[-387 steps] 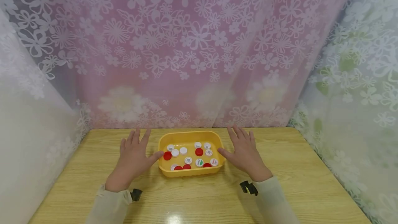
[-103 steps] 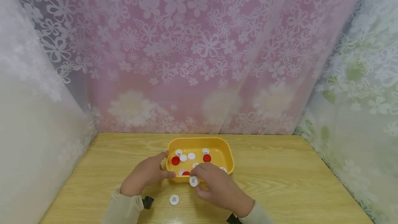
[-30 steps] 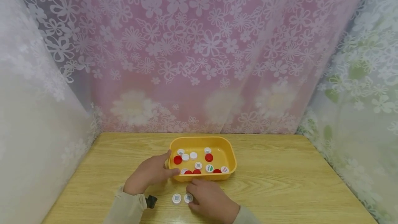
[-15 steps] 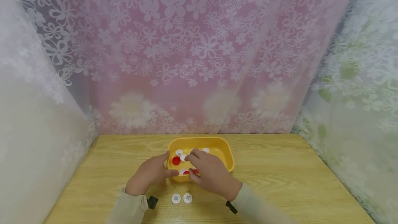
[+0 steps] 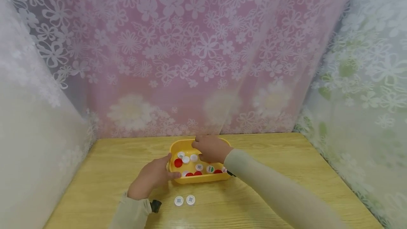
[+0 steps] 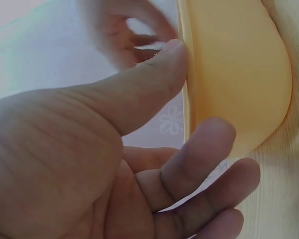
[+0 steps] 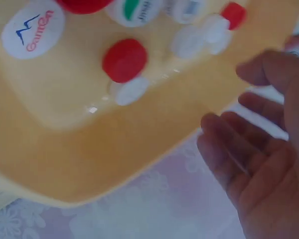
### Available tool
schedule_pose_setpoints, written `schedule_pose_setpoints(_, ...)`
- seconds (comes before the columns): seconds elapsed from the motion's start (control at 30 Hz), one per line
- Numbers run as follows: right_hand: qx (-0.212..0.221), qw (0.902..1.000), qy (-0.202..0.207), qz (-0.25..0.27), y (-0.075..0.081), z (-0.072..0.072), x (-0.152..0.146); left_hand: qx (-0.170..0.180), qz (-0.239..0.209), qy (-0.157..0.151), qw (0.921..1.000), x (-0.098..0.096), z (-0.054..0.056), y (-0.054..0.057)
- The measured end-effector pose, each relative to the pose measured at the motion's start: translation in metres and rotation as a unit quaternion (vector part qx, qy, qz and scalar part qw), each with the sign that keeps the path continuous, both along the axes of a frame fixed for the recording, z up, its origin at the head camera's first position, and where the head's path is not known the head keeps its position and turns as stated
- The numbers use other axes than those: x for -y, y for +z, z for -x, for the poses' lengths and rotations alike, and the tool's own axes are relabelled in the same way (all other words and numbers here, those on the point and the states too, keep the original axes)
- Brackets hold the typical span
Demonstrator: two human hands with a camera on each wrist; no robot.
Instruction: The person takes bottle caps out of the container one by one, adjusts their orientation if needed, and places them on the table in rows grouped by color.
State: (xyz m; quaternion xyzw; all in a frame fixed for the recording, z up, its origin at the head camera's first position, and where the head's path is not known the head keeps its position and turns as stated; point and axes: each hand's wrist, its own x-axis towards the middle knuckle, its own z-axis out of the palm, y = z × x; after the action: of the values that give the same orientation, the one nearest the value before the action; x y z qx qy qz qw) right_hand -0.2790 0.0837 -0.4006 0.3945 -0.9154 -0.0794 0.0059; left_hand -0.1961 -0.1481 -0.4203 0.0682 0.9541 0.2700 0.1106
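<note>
A yellow plastic tray holds several red and white bottle caps, among them a red cap and a white cap with a green print. My left hand grips the tray's left end; in the left wrist view its thumb lies against the rim. Over the back right of the tray is my right hand, with nothing between its parted fingers in the right wrist view. Nearby there, a red cap leans on a white cap. Two white caps lie side by side in front of the tray.
The tray stands on a wood-grain table. A pink flowered curtain hangs behind the table's back edge, and pale flowered curtains hang at both sides.
My right hand first set a second white cap beside the other on the table and let go. It then moved back over the tray to its far side. The left hand stays on the tray.
</note>
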Motion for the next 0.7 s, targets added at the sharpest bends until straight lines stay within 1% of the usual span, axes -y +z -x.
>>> schedule_pose_setpoints(0.07,0.02,0.999,0.005,-0.041,-0.007,0.004,0.004,-0.001,0.0,0.001,1.0,0.0,-0.001,0.001)
schedule_pose_setpoints(0.13,0.028,0.9967,0.007,-0.075,-0.011,0.006,0.008,-0.003,-0.003,0.003,1.0,0.0,-0.001,0.001)
schedule_pose_setpoints(0.2,0.021,0.9942,0.005,-0.106,-0.015,0.007,0.011,-0.005,-0.005,0.002,1.0,0.0,-0.001,0.001)
schedule_pose_setpoints(0.3,0.006,0.9921,-0.003,-0.125,-0.021,0.008,0.014,-0.004,-0.007,0.003,1.0,-0.001,-0.002,0.0)
schedule_pose_setpoints(0.4,0.017,0.9948,-0.02,-0.099,-0.025,0.011,0.017,-0.004,-0.01,0.002,0.9999,0.0,-0.002,-0.001)
schedule_pose_setpoints(0.47,0.04,0.9962,-0.043,-0.064,-0.028,0.013,0.019,-0.005,-0.011,0.0,0.9999,0.0,-0.002,-0.001)
schedule_pose_setpoints(0.5,0.044,0.9964,-0.045,-0.057,-0.03,0.014,0.02,-0.007,-0.012,-0.001,0.9999,0.0,-0.002,-0.001)
schedule_pose_setpoints(0.53,0.043,0.9964,-0.042,-0.059,-0.032,0.016,0.021,-0.008,-0.013,-0.001,0.9999,0.0,-0.002,-0.001)
schedule_pose_setpoints(0.63,0.018,0.9946,-0.015,-0.101,-0.039,0.02,0.023,-0.011,-0.012,-0.003,0.9999,0.001,-0.002,-0.001)
schedule_pose_setpoints(0.7,-0.016,0.9896,0.023,-0.141,-0.041,0.021,0.024,-0.011,-0.012,-0.003,0.9999,0.001,-0.002,0.0)
